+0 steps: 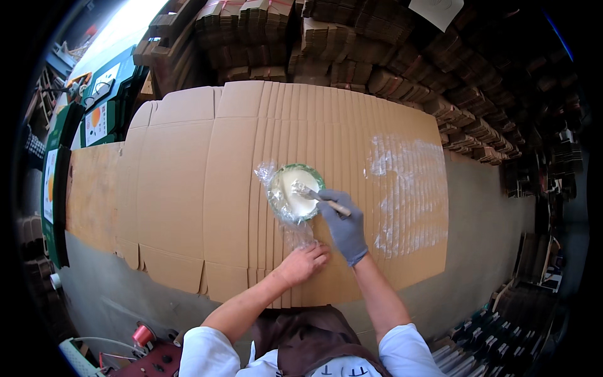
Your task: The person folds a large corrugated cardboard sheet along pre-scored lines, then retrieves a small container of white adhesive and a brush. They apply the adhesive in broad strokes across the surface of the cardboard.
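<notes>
My right hand, in a grey glove, is closed round the handle of a paintbrush. The brush's bristles dip into thick white paste in a round green bowl. Clear plastic film wraps the bowl and trails toward me. My bare left hand rests on the cardboard just below this film, its fingers loosely bent and apparently holding nothing. Beneath everything lie overlapping flat cardboard sheets, their edges fanned in narrow strips. White smears cover the strips at the right.
Bundled cardboard stacks line the far side and right. Green printed boxes stand at the left beside a bare wooden board. A machine with a red spool sits at the lower left. Dark stacked items are at the lower right.
</notes>
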Demonstrator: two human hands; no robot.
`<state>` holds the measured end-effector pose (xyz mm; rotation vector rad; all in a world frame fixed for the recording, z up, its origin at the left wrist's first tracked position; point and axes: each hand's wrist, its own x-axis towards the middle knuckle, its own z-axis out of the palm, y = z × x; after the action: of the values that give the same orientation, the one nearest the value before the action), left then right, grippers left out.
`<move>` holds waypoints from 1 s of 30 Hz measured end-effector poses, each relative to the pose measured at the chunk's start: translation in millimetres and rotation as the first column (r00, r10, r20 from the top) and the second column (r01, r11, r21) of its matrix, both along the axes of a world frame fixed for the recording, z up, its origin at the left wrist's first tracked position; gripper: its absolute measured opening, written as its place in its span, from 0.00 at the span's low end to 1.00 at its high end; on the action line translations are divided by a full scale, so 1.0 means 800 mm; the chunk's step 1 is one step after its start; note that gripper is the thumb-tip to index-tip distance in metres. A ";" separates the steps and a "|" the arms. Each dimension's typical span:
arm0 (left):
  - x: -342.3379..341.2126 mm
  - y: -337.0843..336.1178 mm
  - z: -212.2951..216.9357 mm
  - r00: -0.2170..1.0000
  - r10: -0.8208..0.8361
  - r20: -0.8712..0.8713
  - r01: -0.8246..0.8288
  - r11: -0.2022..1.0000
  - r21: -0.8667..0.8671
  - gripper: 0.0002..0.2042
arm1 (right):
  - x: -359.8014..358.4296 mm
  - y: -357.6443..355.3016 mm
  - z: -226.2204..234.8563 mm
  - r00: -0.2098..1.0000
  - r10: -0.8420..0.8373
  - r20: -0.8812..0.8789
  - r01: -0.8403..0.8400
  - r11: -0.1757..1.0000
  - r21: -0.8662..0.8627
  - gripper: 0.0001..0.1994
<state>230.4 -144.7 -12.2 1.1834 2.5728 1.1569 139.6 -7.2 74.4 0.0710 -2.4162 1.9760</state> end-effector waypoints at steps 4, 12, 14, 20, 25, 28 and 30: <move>0.007 0.005 -0.005 1.000 0.024 0.010 -0.023 0.999 -0.032 0.12 | 0.001 0.014 -0.060 0.845 -0.041 0.534 0.464 0.554 -0.691 0.10; 0.009 0.008 0.007 0.998 0.031 -0.048 -0.039 0.986 -0.161 0.12 | 0.000 0.018 -0.095 0.799 0.210 0.564 0.595 -0.143 -0.791 0.11; 0.006 0.011 0.001 0.998 0.031 -0.051 -0.040 0.984 -0.173 0.13 | 0.007 0.044 -0.097 0.858 0.190 0.476 0.508 -0.180 -0.842 0.11; -0.009 0.006 -0.020 0.981 0.122 -0.148 -0.160 0.947 -0.278 0.19 | 0.070 0.137 -0.034 0.918 -0.390 0.074 0.379 0.806 -0.455 0.10; -0.016 0.014 -0.013 0.981 0.158 -0.117 -0.185 0.943 -0.277 0.21 | 0.111 0.139 -0.058 0.945 0.021 -0.325 0.157 0.846 0.510 0.21; -0.017 0.015 -0.008 0.983 0.158 -0.092 -0.178 0.943 -0.282 0.21 | 0.083 0.176 -0.097 0.949 0.017 -0.315 0.196 0.751 0.631 0.21; -0.014 0.010 -0.011 0.981 0.173 -0.092 -0.192 0.943 -0.272 0.21 | 0.052 0.207 -0.087 0.902 -0.134 -0.411 0.372 0.724 0.581 0.18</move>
<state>219.4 -136.4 -21.0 0.9539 2.8276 0.7531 181.5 158.1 4.5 0.0727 -2.5560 0.8428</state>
